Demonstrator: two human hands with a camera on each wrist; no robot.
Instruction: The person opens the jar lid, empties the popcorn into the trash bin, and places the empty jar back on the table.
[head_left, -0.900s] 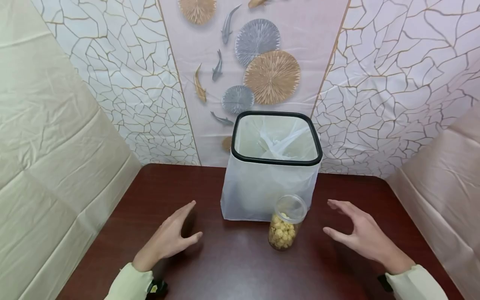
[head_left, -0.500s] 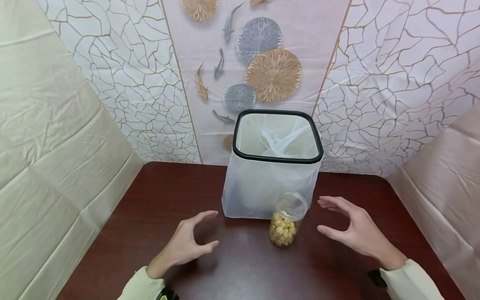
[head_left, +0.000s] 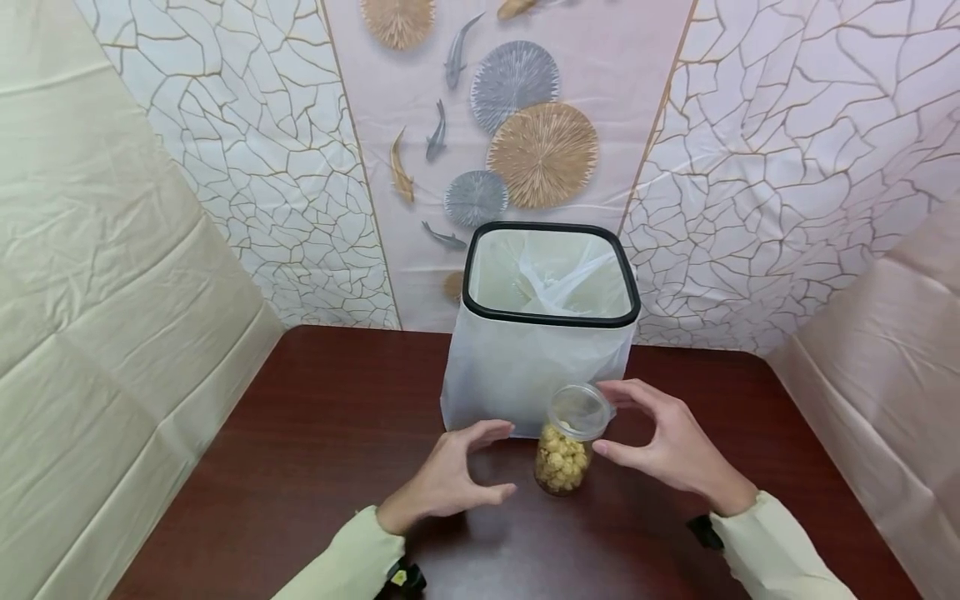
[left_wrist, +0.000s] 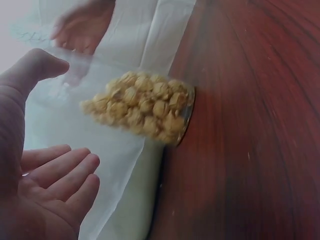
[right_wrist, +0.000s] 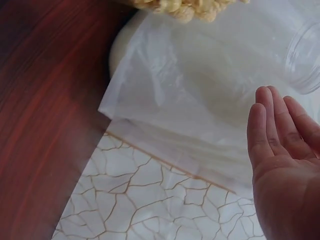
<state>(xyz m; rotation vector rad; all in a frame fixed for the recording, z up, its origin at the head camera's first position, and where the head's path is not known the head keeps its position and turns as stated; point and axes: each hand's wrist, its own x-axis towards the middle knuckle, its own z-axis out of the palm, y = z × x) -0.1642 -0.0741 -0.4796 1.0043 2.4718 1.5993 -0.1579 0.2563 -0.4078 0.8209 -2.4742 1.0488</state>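
Note:
A clear plastic jar, partly filled with yellow popcorn-like pieces, stands upright on the dark red table in front of the bin. To its left, my left hand is spread in a C shape with thumb and fingers apart, a short gap from the jar. My right hand curves around the air on the jar's right side, its fingertips close to the lid end. Whether they touch it, I cannot tell. In the right wrist view the right fingers look straight, near the jar's clear rim.
Behind the jar stands a white bin with a black rim, lined with a translucent bag. The dark red table reaches patterned cloth at the back, and pale cloth hangs at the sides.
Both hands have moved inward toward the jar, the left one rightward and the right one leftward. The jar and the bin have stayed in place.

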